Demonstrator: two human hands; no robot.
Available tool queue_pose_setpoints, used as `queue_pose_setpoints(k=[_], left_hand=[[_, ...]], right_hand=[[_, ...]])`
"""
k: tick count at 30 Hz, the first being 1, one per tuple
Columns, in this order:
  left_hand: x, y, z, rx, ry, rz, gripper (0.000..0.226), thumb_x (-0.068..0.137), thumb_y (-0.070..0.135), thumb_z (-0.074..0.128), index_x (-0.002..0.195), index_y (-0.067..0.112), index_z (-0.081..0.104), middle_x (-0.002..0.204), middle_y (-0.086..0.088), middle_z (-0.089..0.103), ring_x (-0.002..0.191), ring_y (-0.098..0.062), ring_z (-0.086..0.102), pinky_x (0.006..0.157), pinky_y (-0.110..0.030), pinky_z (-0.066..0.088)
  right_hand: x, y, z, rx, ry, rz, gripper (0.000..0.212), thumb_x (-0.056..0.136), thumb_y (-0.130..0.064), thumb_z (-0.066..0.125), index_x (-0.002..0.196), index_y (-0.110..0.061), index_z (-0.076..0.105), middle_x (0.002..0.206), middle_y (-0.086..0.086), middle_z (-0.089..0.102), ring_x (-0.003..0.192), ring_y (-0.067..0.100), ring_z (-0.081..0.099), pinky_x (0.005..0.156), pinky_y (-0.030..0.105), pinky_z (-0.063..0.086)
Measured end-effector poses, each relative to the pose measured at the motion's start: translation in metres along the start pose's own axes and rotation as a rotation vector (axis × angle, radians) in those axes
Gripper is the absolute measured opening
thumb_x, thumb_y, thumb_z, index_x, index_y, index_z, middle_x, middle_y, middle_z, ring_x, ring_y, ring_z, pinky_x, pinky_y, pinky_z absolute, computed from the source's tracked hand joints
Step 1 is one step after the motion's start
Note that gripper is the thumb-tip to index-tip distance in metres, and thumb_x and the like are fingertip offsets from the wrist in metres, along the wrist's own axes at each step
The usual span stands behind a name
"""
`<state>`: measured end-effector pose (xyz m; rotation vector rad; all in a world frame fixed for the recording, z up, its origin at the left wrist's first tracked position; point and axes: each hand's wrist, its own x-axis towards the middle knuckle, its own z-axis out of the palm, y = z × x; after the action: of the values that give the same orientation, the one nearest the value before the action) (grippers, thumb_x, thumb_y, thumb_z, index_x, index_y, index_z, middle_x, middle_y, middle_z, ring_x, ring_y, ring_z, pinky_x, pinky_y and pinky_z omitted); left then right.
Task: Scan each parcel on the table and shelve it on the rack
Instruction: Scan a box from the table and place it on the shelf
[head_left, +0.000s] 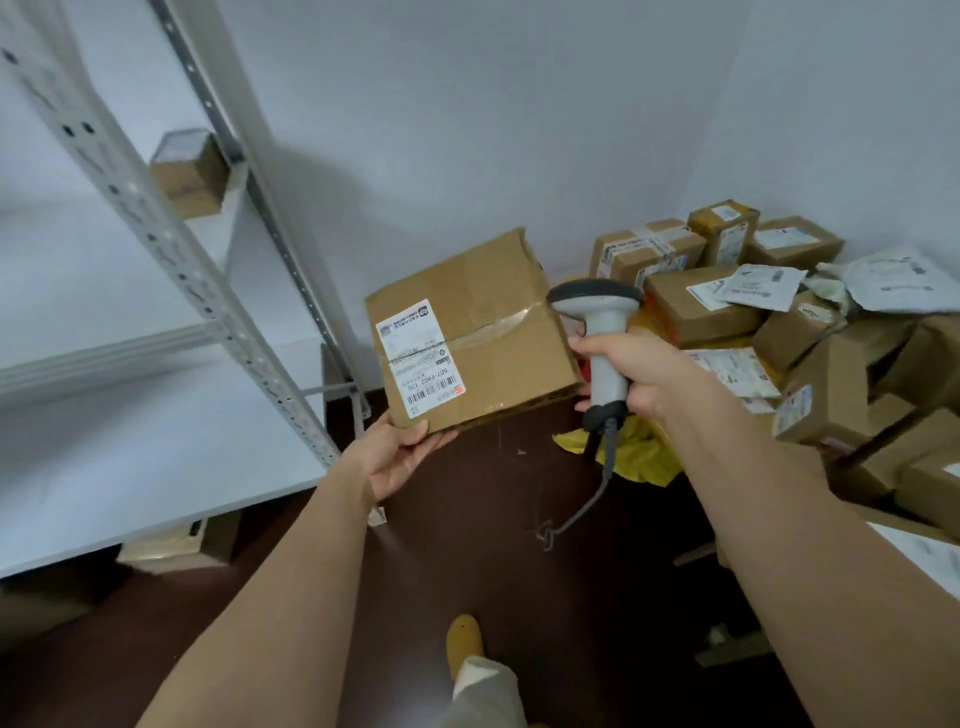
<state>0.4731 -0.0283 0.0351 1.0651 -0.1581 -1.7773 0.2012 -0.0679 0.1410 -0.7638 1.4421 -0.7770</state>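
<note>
between the rack (156, 218) on our left and the parcel pile (810, 322) on our right we've got a strip of dark floor (493, 545) to move in. our left hand (400, 452) cups the near corner of one cardboard parcel (472, 332) from below, held in the air with its label (421, 358) facing up. our right hand (634, 369) is wrapped around the handle of the scanner (597, 332), whose head sits just beside the parcel's right edge. one small box (189, 171) sits on an upper rack shelf, and one more lies under the lowest shelf (blurry). the pile holds roughly a dozen boxes plus a few white mailers, too jumbled to count exactly.
</note>
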Motion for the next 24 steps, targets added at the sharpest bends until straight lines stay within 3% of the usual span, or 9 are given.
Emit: queue_pose_setpoints(k=[8,13,16,18,21,24], left_hand=[[-0.085,0.038,-0.09,-0.106,0.059,0.186,0.054,0.09,-0.015,0.044,0.136,0.013,0.051,0.131,-0.018,0.059,0.115,-0.043,0.059,0.087,-0.041,0.056],[-0.12,0.068,-0.149,-0.123,0.064,0.23,0.064,0.076,-0.01,0.057,0.135,0.016,0.053,0.129,-0.016,0.062,0.109,-0.036,0.066,0.081,-0.044,0.059],[-0.137,0.09,-0.189,-0.143,0.081,0.251,0.065,0.075,-0.009,0.057,0.136,0.015,0.052,0.128,-0.015,0.064,0.11,-0.034,0.066,0.081,-0.042,0.059],[-0.148,0.109,-0.218,-0.148,0.091,0.259,0.064,0.076,-0.008,0.057,0.135,0.015,0.052,0.129,-0.015,0.063,0.11,-0.033,0.066,0.08,-0.041,0.06],[-0.168,0.142,-0.266,-0.159,0.129,0.285,0.057,0.082,-0.009,0.054,0.134,0.014,0.053,0.129,-0.016,0.063,0.11,-0.033,0.066,0.082,-0.04,0.059],[-0.186,0.181,-0.308,-0.138,0.173,0.328,0.05,0.091,-0.009,0.049,0.136,0.013,0.051,0.127,-0.017,0.063,0.11,-0.033,0.066,0.085,-0.039,0.058]], right_hand=[[-0.044,-0.008,0.106,-0.146,-0.253,-0.084,0.044,0.093,-0.012,0.065,0.134,-0.011,0.049,0.13,0.02,0.055,0.112,0.046,0.06,0.085,0.061,0.053],[-0.065,-0.015,0.173,-0.223,-0.403,-0.135,0.04,0.093,-0.012,0.065,0.131,-0.013,0.053,0.119,0.012,0.064,0.086,0.034,0.069,0.077,0.053,0.057],[-0.071,-0.016,0.222,-0.273,-0.462,-0.15,0.032,0.093,-0.013,0.066,0.123,-0.015,0.057,0.103,0.01,0.069,0.073,0.03,0.073,0.073,0.05,0.06],[-0.075,-0.013,0.263,-0.283,-0.485,-0.148,0.031,0.093,-0.013,0.066,0.122,-0.016,0.056,0.101,0.011,0.071,0.077,0.032,0.074,0.069,0.047,0.061],[-0.08,-0.006,0.333,-0.284,-0.513,-0.139,0.033,0.095,-0.012,0.063,0.126,-0.016,0.052,0.114,0.016,0.068,0.088,0.038,0.072,0.065,0.044,0.061],[-0.082,0.002,0.401,-0.226,-0.484,-0.135,0.036,0.094,-0.012,0.064,0.129,-0.013,0.052,0.118,0.019,0.063,0.094,0.04,0.069,0.074,0.049,0.059]])
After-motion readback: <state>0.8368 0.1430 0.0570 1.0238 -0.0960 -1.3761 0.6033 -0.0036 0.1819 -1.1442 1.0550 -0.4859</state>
